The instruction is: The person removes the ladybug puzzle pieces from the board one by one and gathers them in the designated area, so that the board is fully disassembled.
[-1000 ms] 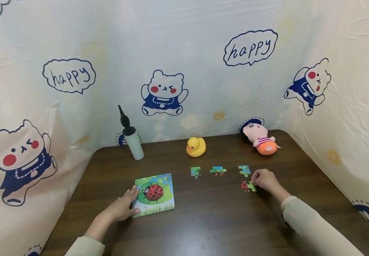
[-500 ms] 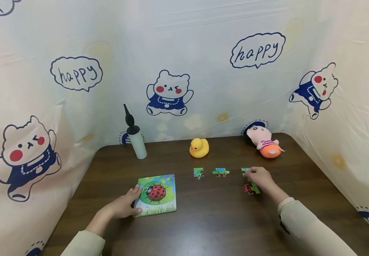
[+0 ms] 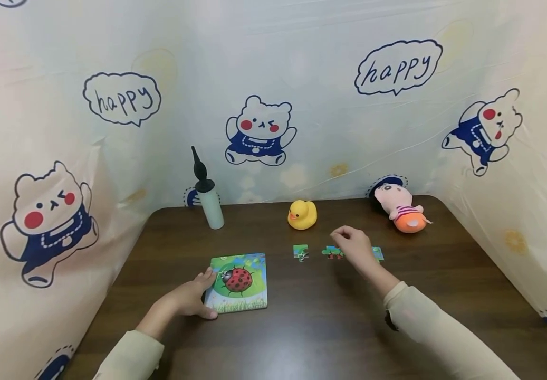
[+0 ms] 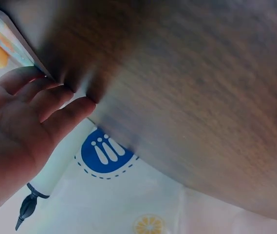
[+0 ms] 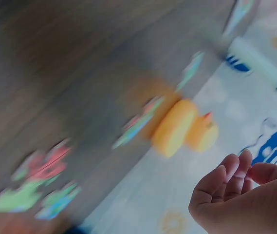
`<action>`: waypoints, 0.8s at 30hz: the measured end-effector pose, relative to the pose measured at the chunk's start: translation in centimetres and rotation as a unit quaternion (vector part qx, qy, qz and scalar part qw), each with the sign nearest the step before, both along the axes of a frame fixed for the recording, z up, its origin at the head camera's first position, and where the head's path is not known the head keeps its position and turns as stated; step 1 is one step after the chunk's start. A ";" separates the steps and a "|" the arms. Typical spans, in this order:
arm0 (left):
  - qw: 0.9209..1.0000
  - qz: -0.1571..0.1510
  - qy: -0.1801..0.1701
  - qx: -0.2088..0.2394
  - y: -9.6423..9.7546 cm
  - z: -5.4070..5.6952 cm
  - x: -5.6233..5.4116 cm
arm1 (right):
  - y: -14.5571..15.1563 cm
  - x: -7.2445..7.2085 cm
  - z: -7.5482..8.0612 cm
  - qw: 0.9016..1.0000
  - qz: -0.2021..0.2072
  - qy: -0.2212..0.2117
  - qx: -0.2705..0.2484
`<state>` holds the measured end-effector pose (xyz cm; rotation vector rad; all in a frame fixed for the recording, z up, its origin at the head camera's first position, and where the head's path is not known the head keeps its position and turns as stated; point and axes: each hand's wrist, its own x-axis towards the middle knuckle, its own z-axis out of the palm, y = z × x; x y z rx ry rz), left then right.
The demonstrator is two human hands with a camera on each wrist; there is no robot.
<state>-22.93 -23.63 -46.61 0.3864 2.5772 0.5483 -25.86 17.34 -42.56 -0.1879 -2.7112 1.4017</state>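
Note:
My left hand point(image 3: 188, 298) rests against the left side of a flat ladybug picture board point(image 3: 256, 295), thumb at its near corner. In the left wrist view, the hand's point(image 4: 26, 117) extended fingers touch the board's edge. My right hand point(image 3: 356, 250) is above the table beside the middle jigsaw piece point(image 3: 332, 252), partly covering it. Its fingers point(image 5: 233, 165) bend loosely in the right wrist view, with nothing seen between them. A second jigsaw piece point(image 3: 300, 249) lies to the left. Blue-green point(image 5: 60, 200) and red-green jigsaw pieces point(image 5: 46, 170) lie close together at the right; whether they interlock, I cannot tell.
A yellow rubber duck point(image 3: 303, 215) stands behind the pieces. At the back left is a pale pump point(image 3: 212, 208) with a black nozzle; a plush toy point(image 3: 401, 208) lies at the back right. Printed curtains point(image 3: 264, 63) surround the brown table point(image 3: 264, 348).
My right hand has left the right-hand pieces and moved left to beside the middle piece. Half a second ago its fingertips were at the blue-green piece. My left hand stays at the board.

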 end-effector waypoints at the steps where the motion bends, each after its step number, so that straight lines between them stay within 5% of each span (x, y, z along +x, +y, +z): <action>1: 1.000 0.002 0.004 -0.002 0.0 0.0 0.0 | -0.8 0.1 0.2 1.000 0.007 -0.004 -0.012; 10: 0.999 0.008 0.032 -0.006 0.1 -0.4 0.3 | -5.9 -0.1 0.5 0.998 0.052 0.004 -0.042; 24: 0.999 0.017 0.049 -0.011 -0.2 -0.7 0.0 | -9.0 -0.4 0.6 0.997 0.071 0.016 -0.037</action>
